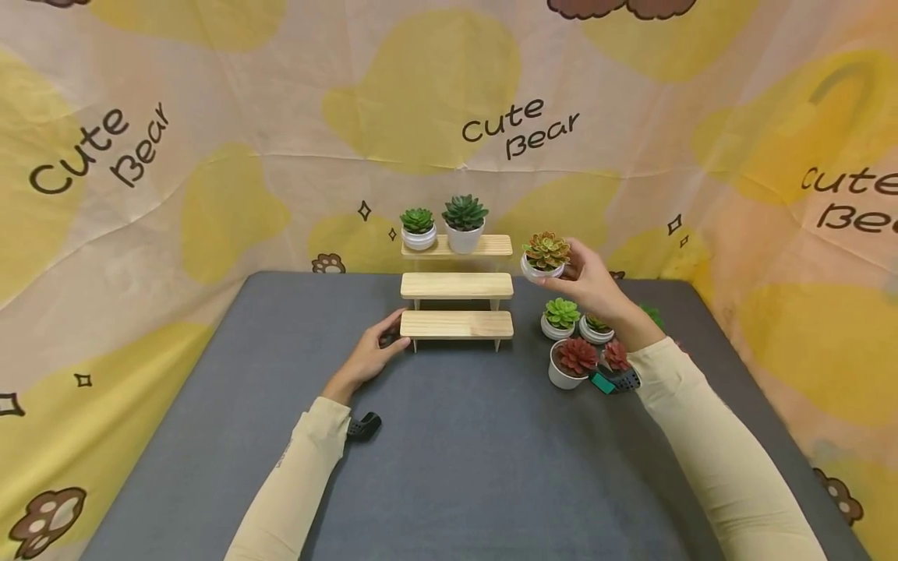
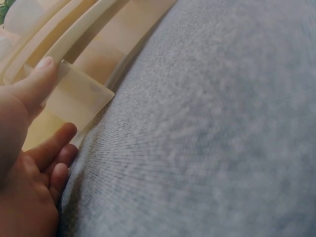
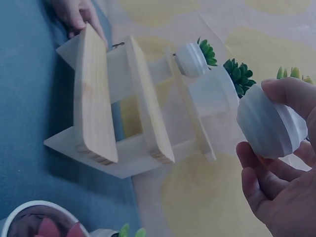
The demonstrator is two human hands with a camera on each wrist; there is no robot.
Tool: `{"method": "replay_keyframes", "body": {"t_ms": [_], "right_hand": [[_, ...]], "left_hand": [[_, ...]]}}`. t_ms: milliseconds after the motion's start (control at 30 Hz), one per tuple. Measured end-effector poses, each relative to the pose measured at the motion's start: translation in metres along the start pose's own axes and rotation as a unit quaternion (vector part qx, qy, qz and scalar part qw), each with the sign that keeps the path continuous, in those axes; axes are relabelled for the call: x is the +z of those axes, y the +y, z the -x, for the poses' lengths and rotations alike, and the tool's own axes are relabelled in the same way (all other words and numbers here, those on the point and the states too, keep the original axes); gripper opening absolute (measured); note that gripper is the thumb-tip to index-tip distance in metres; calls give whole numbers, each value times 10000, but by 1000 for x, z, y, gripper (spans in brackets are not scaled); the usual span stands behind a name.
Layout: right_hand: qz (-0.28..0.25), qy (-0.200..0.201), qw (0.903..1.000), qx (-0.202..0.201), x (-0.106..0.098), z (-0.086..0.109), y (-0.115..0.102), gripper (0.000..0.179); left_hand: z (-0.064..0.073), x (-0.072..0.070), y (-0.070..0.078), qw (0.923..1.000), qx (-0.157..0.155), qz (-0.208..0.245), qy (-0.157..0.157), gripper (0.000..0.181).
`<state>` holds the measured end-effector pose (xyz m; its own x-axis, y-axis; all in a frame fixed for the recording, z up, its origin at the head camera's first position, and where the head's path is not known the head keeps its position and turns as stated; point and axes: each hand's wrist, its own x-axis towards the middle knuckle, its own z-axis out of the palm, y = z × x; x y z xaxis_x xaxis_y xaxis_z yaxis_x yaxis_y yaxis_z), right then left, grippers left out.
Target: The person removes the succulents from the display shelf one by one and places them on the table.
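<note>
My right hand (image 1: 592,284) holds a potted succulent (image 1: 546,253) with reddish-green leaves in a ribbed white pot (image 3: 269,123). It is in the air, right of the top tier of a three-tier wooden display stand (image 1: 456,323). My left hand (image 1: 372,351) grips the left end of the stand's lowest tier. In the left wrist view the thumb (image 2: 42,74) lies on the shelf end and the other fingers are beside the pale side panel (image 2: 79,96). On the top tier stand a small green succulent (image 1: 418,227) and a larger dark green succulent (image 1: 464,222), both in white pots.
Right of the stand, several potted succulents stand in a group, among them a light green one (image 1: 560,318) and a red one (image 1: 575,358); my right forearm partly hides others. A grey cloth (image 1: 456,452) covers the table. Behind hangs a yellow patterned curtain (image 1: 281,101).
</note>
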<state>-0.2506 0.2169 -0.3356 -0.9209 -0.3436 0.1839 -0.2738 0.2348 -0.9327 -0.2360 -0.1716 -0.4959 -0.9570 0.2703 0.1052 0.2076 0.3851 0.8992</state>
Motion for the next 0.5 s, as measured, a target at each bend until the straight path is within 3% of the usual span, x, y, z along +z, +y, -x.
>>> {"method": "replay_keyframes", "body": {"t_ms": [167, 367, 500], "right_hand": [[126, -28, 9999, 69, -1, 9, 4, 62], [286, -48, 9994, 171, -1, 16, 5, 64], [307, -85, 9994, 137, -1, 21, 6, 64]], "left_hand": [[2, 2, 4, 10000, 30, 60, -40, 63], [11, -4, 32, 9998, 14, 113, -188, 62], [15, -6, 40, 9997, 31, 106, -196, 62]]}}
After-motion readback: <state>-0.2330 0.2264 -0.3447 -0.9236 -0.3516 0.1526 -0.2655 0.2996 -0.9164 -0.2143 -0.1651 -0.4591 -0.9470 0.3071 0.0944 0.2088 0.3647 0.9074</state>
